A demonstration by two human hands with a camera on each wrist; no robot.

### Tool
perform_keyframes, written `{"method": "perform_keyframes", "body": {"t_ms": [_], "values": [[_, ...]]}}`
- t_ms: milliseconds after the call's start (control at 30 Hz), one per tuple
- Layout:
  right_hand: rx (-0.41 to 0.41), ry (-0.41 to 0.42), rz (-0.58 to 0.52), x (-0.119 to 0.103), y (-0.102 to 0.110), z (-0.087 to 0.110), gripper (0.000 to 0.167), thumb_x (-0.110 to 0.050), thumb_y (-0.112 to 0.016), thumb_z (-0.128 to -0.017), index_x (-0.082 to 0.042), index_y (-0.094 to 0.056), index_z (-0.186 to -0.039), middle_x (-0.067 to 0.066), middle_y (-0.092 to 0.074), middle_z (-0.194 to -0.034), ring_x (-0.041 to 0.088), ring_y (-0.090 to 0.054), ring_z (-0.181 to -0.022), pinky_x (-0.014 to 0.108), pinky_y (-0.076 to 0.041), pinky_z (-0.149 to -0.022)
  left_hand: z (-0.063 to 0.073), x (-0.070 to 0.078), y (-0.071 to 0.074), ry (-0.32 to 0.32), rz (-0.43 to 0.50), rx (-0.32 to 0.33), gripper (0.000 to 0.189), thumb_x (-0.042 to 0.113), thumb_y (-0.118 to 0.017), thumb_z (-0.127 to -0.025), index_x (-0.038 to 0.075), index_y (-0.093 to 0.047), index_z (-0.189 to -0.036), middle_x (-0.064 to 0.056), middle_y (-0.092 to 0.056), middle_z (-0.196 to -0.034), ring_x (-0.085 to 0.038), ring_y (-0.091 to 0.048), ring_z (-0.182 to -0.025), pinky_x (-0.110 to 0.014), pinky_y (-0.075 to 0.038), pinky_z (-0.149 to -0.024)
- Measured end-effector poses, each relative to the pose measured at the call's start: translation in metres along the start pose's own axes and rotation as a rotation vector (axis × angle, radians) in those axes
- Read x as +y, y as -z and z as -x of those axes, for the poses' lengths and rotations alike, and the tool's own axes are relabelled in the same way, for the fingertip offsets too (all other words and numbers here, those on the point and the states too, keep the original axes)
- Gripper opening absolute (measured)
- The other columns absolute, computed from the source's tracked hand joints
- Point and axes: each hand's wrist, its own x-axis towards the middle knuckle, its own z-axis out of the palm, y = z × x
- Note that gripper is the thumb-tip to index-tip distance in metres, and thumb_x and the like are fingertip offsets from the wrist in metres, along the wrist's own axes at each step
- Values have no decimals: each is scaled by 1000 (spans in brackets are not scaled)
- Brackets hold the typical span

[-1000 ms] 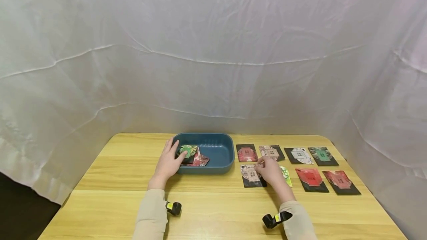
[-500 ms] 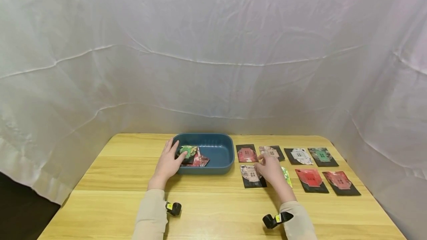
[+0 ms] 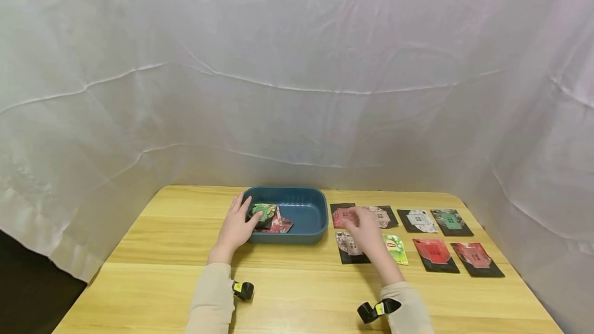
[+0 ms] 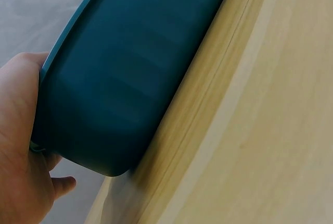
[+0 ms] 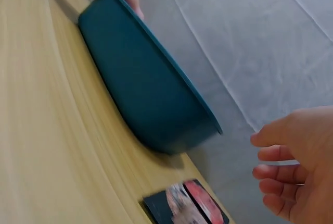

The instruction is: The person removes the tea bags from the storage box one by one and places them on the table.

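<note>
Eight flat packets (image 3: 436, 255) lie on the tabletop (image 3: 297, 293) in two rows of four, right of the blue tray (image 3: 306, 216). Left grip (image 3: 234, 227) clasps the tray's left end, thumb inside, and covers that corner; it partly hides the green packet (image 3: 265, 210) and red packet (image 3: 281, 227) heaped inside. Left wrist view shows only the tray's outer wall. Right grip (image 3: 369, 233) is released, fingers loosely bent, above the left packets: it covers part of the rear black-and-red packet (image 3: 339, 216), plus the inner edges of the front beige-and-black packet (image 3: 350, 245) and yellow-green packet (image 3: 396, 251). Right wrist view cuts that hand at the frame edge. Packet print too small to read. Edges: tray sits near the back edge, narrow gap to the first packets; front-right packet near the right edge. Wide strip of wood in front.
</note>
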Motion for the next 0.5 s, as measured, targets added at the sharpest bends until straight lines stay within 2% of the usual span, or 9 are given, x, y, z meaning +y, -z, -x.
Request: {"method": "perform_keyframes", "body": {"t_ms": [100, 267, 367, 500], "values": [[-3, 18, -64, -11, -10, -1, 29, -12, -68, -89, 4, -64, -113, 15, -66, -98, 25, -60, -90, 39, -52, -82, 1, 0, 0, 3, -1, -3, 69, 45, -50, -100, 8, -29, -154, -13, -9, -165, -36, -5, -153, -58, -16, -121], [-1, 77, -112, -29, -26, -2, 26, -12, -67, -90, 2, -65, -113, 14, -65, -96, 23, -61, -87, 36, -54, -78, 2, 0, 1, 5, 2, -6, 70, 46, -49, -100, 8, -29, -154, -14, -9, -165, -37, -5, -152, -58, -16, -121], [-4, 116, -111, -40, -36, -3, 24, -14, -68, -91, -2, -66, -112, 11, -66, -96, 25, -62, -90, 41, -53, -79, 1, 0, 1, 3, 6, -2, 70, 47, -49, -100, 8, -29, -154, -14, -8, -165, -37, -4, -152, -59, -16, -120], [-19, 138, -106, -53, -49, -5, 21, -16, -67, -92, -7, -66, -111, 9, -68, -100, 27, -61, -98, 48, -49, -89, 1, 1, 1, 6, 7, -5, 70, 46, -49, -100, 9, -29, -154, -13, -8, -165, -35, -4, -153, -58, -16, -121]]}}
